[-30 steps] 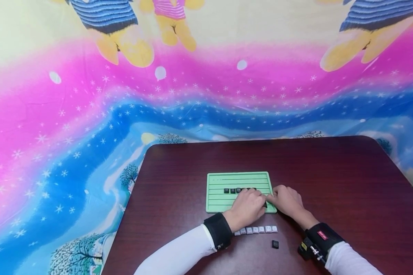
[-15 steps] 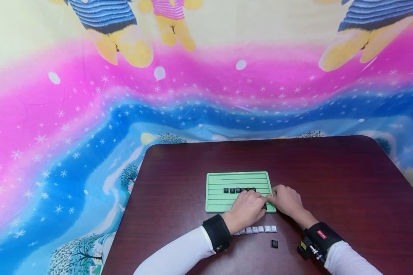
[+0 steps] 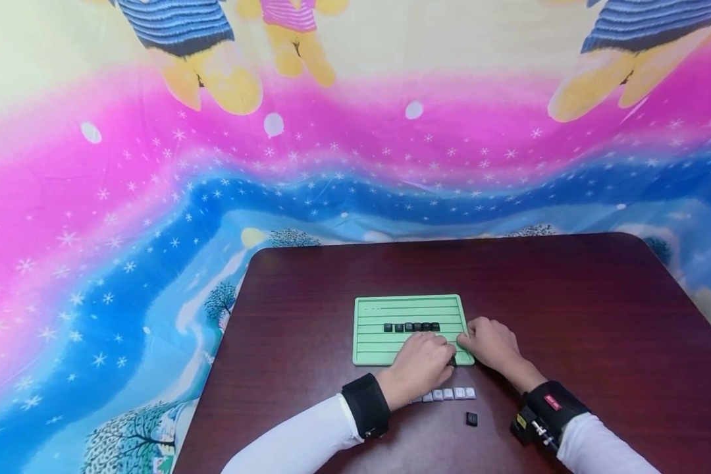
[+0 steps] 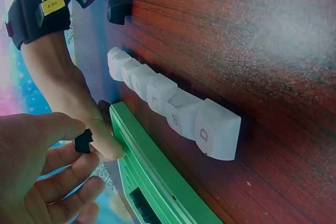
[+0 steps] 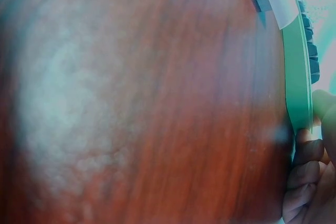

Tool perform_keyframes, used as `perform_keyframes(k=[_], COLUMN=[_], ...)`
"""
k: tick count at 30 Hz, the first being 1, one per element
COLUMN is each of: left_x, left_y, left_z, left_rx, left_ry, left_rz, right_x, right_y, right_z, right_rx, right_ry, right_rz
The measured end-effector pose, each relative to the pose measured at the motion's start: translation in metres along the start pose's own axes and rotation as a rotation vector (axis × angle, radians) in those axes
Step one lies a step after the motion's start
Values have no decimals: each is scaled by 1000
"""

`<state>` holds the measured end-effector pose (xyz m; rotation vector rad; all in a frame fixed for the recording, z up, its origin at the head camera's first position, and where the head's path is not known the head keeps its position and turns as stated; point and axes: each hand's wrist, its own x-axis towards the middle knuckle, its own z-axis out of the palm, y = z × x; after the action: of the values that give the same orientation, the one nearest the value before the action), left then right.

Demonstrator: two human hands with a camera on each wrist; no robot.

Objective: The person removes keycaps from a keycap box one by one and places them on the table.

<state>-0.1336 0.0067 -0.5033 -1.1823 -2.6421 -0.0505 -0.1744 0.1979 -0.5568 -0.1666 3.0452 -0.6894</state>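
In the left wrist view, the thumb and index finger of my left hand (image 3: 422,362) pinch a black keycap (image 4: 82,141). That hand is over the lower right part of a green ridged tray (image 3: 367,355). A row of black keycaps (image 3: 409,327) sits across the tray's middle, just beyond my left knuckles. My right hand (image 3: 495,345) grips the tray's right edge, its thumb at the rim and its other fingers (image 5: 304,174) curled at the side.
Nearer my body, a row of white lettered keycaps (image 3: 448,394) lies on the dark wooden table (image 3: 580,296), its left end hidden by my left arm. A loose black keycap (image 3: 471,419) lies in front of them. A printed cloth (image 3: 355,151) hangs behind the table.
My left hand has drawn back slightly to the left and toward me, uncovering the right end of the black row. The right hand has stayed on the tray's edge.
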Motion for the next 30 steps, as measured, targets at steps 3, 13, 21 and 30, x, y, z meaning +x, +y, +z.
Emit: perform_keyframes(k=[3, 13, 21, 30], left_x=[-3, -10, -14, -17], left_y=[0, 3, 7, 13], left_z=[-1, -8, -9, -8], left_rx=[4, -4, -40, -15], left_ry=[-8, -11, -30, 0], left_rz=[10, 29, 44, 73], right_x=[0, -1, -2, -1], right_y=[0, 0, 0, 0], right_z=[1, 1, 1, 0], right_rx=[2, -2, 8, 10], right_ry=[-3, -3, 2, 5], right_rz=[4, 12, 17, 17])
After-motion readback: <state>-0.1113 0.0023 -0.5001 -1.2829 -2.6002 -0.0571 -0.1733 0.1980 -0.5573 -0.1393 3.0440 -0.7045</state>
